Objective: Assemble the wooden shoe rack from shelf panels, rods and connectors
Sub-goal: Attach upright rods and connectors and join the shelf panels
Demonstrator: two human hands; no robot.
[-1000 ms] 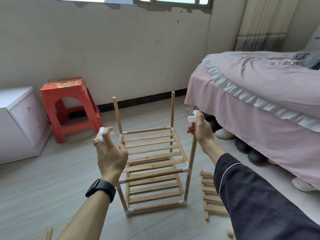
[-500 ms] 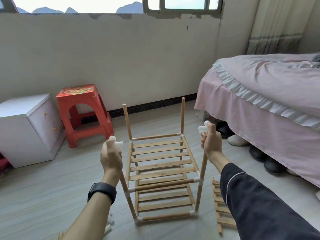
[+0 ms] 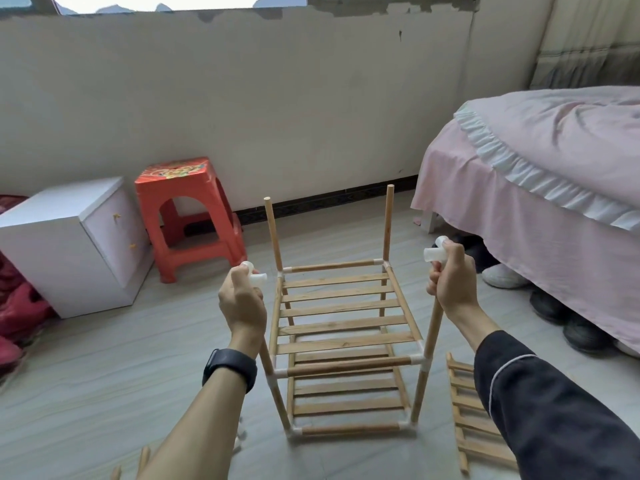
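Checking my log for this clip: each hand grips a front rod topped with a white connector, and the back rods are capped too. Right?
No. The head view shows the back rods bare-topped; only the front rods in the left hand and right hand carry connectors.

One view only: wide-angle camera on my head, facing forward and down. Shoe rack (image 3: 346,328) close, lower centre; wall (image 3: 242,116) well beyond; bed (image 3: 554,150) at right edge.

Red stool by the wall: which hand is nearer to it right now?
Left. The left hand, gripping the left connector, is just right of the red stool, nearer the camera; the right hand, gripping the right connector, is beyond the rack, on the bed side.
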